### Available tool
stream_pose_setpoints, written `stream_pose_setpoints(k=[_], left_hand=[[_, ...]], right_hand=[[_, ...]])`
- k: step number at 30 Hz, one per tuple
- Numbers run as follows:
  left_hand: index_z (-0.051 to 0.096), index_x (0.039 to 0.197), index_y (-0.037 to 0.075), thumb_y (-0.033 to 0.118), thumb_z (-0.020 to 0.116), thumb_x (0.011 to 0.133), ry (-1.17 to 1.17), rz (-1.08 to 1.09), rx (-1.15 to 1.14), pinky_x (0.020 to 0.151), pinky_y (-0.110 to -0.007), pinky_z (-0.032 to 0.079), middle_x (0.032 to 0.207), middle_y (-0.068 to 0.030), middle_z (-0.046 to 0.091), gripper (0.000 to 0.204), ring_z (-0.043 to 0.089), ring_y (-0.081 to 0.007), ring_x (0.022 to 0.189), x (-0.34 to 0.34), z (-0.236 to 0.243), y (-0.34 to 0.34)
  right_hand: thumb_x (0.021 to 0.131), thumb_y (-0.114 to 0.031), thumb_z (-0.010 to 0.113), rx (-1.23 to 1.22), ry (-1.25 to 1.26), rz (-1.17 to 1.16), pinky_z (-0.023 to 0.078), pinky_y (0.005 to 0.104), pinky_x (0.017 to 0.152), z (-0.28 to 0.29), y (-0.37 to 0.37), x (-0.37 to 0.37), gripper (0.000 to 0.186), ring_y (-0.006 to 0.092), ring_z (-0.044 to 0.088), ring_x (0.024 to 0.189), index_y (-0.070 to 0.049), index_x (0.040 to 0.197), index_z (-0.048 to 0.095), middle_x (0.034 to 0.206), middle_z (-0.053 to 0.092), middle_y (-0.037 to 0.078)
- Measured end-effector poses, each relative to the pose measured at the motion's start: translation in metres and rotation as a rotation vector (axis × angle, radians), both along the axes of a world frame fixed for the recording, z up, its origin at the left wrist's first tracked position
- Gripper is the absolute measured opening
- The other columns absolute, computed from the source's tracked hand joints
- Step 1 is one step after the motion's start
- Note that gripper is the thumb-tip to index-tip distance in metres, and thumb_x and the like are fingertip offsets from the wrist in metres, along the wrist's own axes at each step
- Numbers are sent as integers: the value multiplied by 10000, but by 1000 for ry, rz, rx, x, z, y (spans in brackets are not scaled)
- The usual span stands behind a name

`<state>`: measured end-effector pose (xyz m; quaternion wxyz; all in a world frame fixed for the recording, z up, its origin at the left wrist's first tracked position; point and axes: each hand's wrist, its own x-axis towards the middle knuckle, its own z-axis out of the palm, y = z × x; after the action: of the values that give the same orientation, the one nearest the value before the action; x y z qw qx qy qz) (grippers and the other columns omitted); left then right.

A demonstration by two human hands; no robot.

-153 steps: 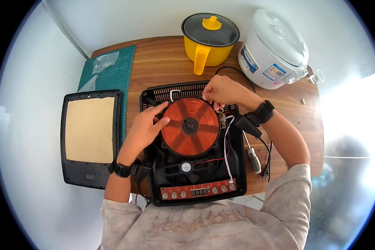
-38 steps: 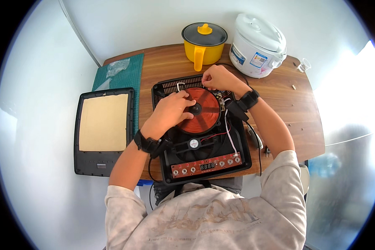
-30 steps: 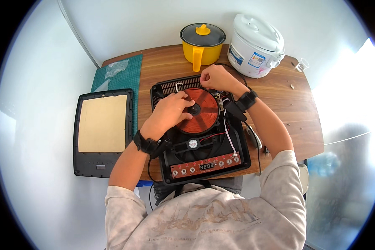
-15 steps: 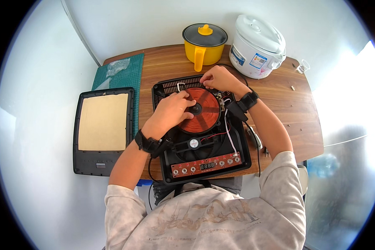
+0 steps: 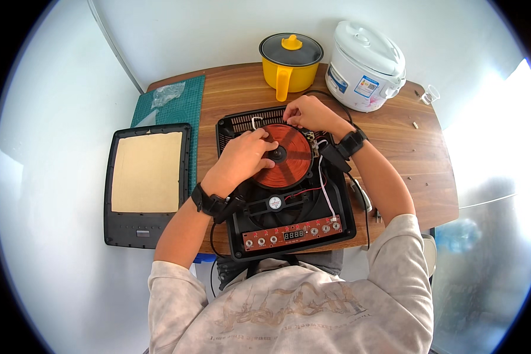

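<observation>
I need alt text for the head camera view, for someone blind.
A bare left hand rests on the round copper-coloured coil inside an open black cooker, with the right hand near the coil's far edge. A yellow pot and white rice cooker stand beyond.

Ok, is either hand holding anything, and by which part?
Left hand rests on the coil, near its middle; can't tell whether the right hand pinches anything.

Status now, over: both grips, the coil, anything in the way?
Left grip spread on coil, covering part. Right grip at coil's far edge, contents unclear. Coil inside open black case. Yellow pot beyond case, clear.
</observation>
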<state>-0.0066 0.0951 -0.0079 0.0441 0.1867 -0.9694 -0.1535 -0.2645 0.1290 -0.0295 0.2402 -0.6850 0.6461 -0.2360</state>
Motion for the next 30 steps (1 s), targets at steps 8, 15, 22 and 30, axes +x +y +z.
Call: stream_pose_setpoints(k=[8,15,22,30], left_hand=[[718,1247,105,238,801,811,-2,-4,-9,1007,-392,515,1316,-115,614,464,612,-303,1200,0,-2,-1],[722,1243,107,244,802,809,2,-2,-12,999,-395,522,1314,-114,615,462,616,-304,1193,0,-3,-2],[724,1239,106,249,799,813,12,-8,-23,997,-396,522,1303,-116,617,456,619,-302,1188,0,-4,-2],[727,1234,104,248,799,812,6,-7,-20,996,-398,522,1308,-118,616,452,619,-305,1189,0,-2,-1]], right_hand=[[778,-58,743,-65,77,40,572,365,750,7,-3,5,137,270,740,814,-16,903,779,837,758,138],[767,-49,745,28,28,-2,577,356,783,14,-2,6,170,263,745,833,-12,928,785,856,764,137],[770,-33,734,-76,17,-22,573,364,773,2,-1,5,102,278,743,835,-9,864,767,861,761,139],[761,-38,738,-116,124,40,565,427,786,3,-2,7,99,341,719,844,-33,854,771,845,739,154]])
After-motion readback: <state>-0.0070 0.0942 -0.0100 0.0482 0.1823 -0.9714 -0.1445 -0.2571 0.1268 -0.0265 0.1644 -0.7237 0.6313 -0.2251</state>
